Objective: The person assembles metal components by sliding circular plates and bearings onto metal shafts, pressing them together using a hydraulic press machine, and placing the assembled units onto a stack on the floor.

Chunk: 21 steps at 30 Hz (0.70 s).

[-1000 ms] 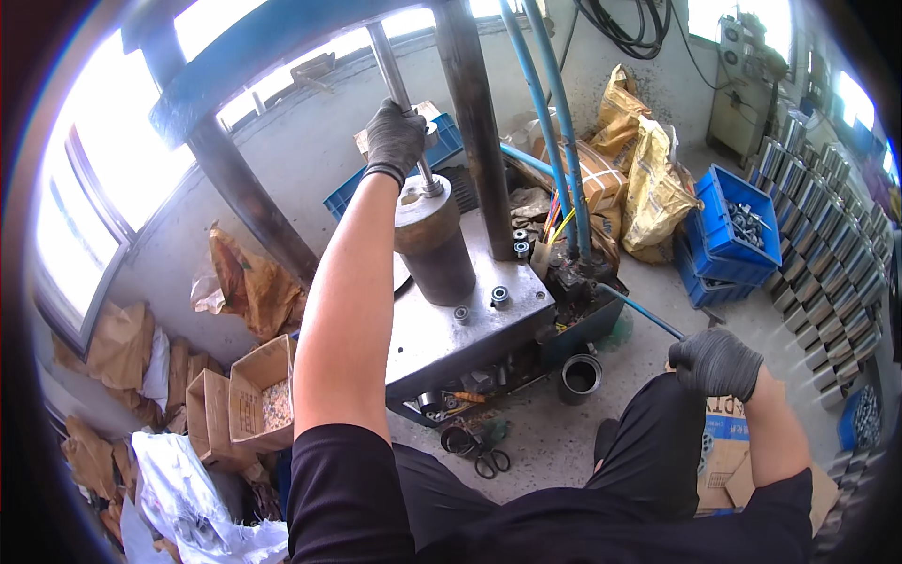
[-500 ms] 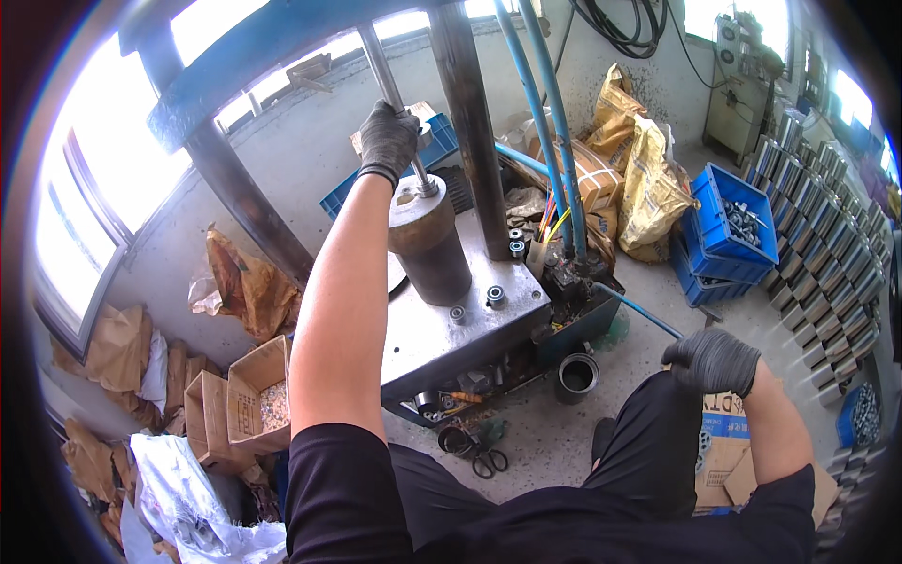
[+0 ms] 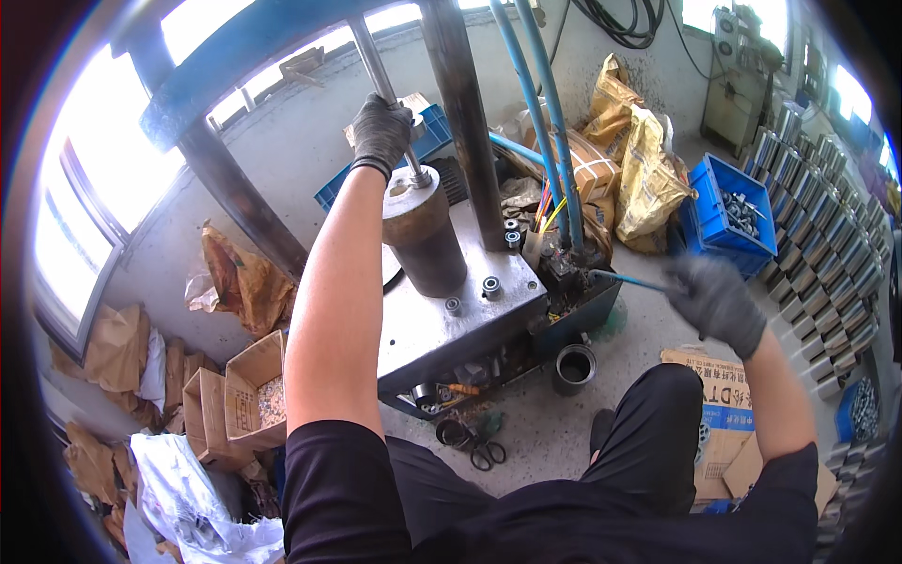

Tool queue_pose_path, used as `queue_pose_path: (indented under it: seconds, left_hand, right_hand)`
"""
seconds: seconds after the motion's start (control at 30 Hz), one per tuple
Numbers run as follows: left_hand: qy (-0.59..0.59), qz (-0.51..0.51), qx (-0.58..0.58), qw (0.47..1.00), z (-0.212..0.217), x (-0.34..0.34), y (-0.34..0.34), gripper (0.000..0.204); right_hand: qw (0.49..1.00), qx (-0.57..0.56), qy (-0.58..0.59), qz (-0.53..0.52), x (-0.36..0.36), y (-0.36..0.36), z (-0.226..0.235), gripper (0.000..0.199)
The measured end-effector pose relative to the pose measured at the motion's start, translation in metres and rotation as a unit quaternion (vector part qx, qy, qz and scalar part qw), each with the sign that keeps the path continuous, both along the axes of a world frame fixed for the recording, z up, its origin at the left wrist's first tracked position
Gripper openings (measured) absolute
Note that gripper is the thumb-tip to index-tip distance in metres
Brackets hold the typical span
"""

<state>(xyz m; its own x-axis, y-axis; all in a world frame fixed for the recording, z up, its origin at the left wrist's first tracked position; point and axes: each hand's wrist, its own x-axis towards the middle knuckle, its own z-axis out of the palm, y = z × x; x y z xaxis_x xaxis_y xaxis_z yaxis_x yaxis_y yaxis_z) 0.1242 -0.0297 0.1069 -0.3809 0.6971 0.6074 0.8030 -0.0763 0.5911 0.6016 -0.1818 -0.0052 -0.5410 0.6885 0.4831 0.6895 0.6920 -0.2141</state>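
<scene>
My gloved left hand [image 3: 381, 134] grips a thin metal rod [image 3: 374, 66] that stands in the top of a rusty brown cylinder [image 3: 425, 242] on the grey press table [image 3: 451, 324]. My gloved right hand [image 3: 716, 299], blurred, reaches to the end of a blue lever [image 3: 625, 279] sticking out from the machine's right side; whether its fingers hold the lever I cannot tell. Small bearing-like rings [image 3: 490, 286] lie on the table beside the cylinder. A dark steel column [image 3: 462, 113] rises behind them.
A blue crate of metal parts [image 3: 728, 211] and yellow sacks [image 3: 648, 179] stand at the right. Rows of metal cylinders [image 3: 827, 197] line the far right. Cardboard boxes [image 3: 246, 393] and paper bags sit at the left. A metal can [image 3: 574, 365] and scissors [image 3: 484, 451] lie on the floor.
My right hand rose from beside my knee up to the tip of the blue lever. My left hand stayed on the rod above the cylinder.
</scene>
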Motion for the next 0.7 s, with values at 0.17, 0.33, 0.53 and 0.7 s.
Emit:
queue_pose_path:
  seconds: [0.17, 0.33, 0.53, 0.7]
  left_hand:
    - [0.004, 0.02, -0.014, 1.0, 0.001, 0.003, 0.004, 0.033]
    - [0.016, 0.024, -0.02, 0.999, 0.003, -0.006, 0.011, 0.035]
    - [0.025, 0.034, -0.019, 0.999, -0.001, -0.009, 0.01, 0.037]
    - [0.038, 0.008, -0.005, 0.999, 0.001, 0.001, 0.003, 0.038]
  right_hand:
    - [0.97, 0.221, 0.095, -0.017, -0.036, 0.089, 0.049, 0.025]
    - [0.975, 0.171, 0.11, -0.09, -0.056, 0.122, 0.069, 0.034]
    - [0.98, 0.178, 0.048, -0.07, -0.034, 0.08, 0.05, 0.043]
    - [0.999, -0.008, 0.012, -0.037, -0.001, 0.018, 0.011, 0.044]
